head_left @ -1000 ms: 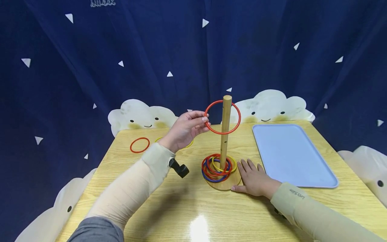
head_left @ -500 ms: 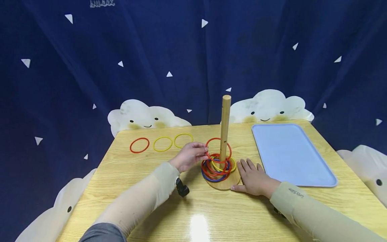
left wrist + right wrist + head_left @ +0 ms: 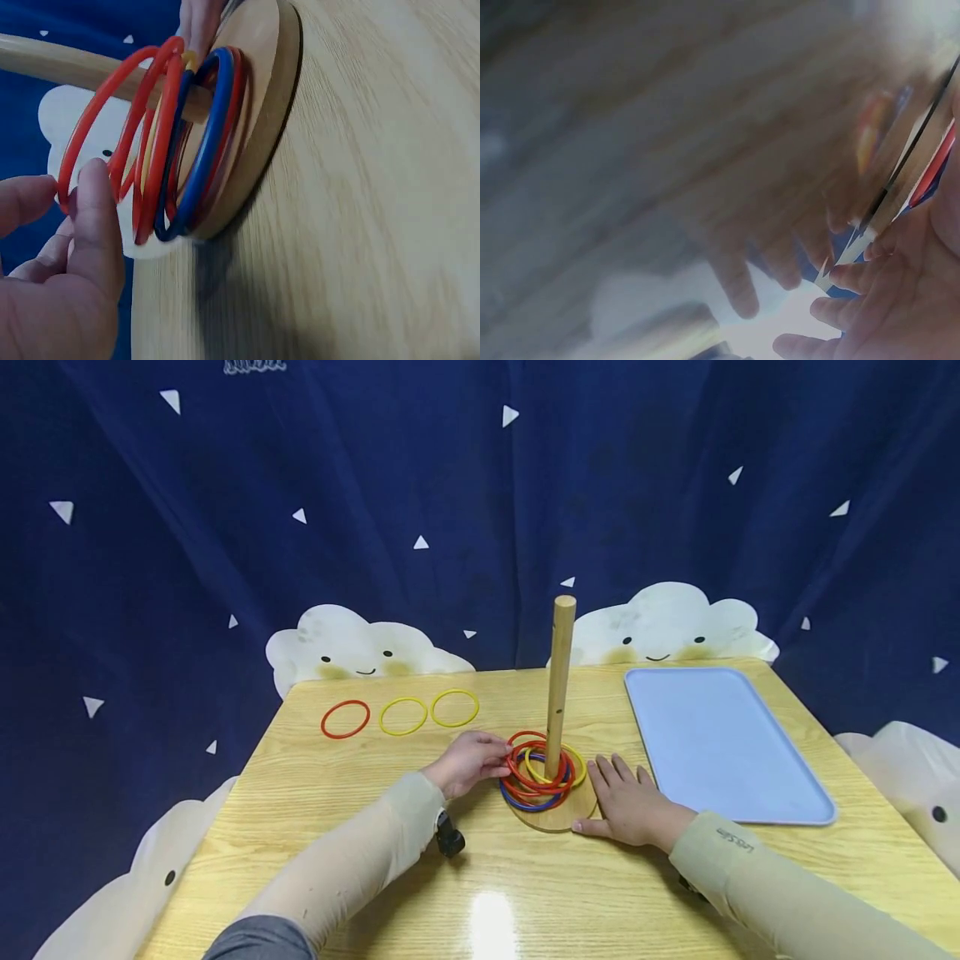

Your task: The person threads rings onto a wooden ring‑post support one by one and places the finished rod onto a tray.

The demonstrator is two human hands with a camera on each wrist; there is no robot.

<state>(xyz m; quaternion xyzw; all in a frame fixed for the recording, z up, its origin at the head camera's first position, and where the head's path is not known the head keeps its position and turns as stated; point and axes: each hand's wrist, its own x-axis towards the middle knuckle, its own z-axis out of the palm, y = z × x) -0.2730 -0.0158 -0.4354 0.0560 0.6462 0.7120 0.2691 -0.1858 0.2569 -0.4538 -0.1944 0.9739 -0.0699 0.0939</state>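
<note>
A wooden post point(image 3: 558, 685) stands upright on a round wooden base point(image 3: 557, 822). Red, blue and yellow rings lie loosely around its foot; a blue ring point(image 3: 218, 124) shows low in the pile in the left wrist view. Left of the post, my left hand point(image 3: 468, 763) pinches the near edge of a red ring point(image 3: 78, 135) between thumb and fingers. That ring encircles the post, tilted, at the top of the pile. My right hand point(image 3: 633, 806) lies with fingers spread against the base's right side, its fingertips touching the rim.
At the back left of the wooden table lie a red ring point(image 3: 323, 724) and two yellow rings, one left point(image 3: 381, 716) and one right point(image 3: 477, 708). A light blue tray point(image 3: 720, 743) stands at the right. Behind the table hangs a dark blue curtain point(image 3: 375, 468).
My left hand has come down from partway up the post to the pile, bringing the red ring with it. The right hand stays where it was.
</note>
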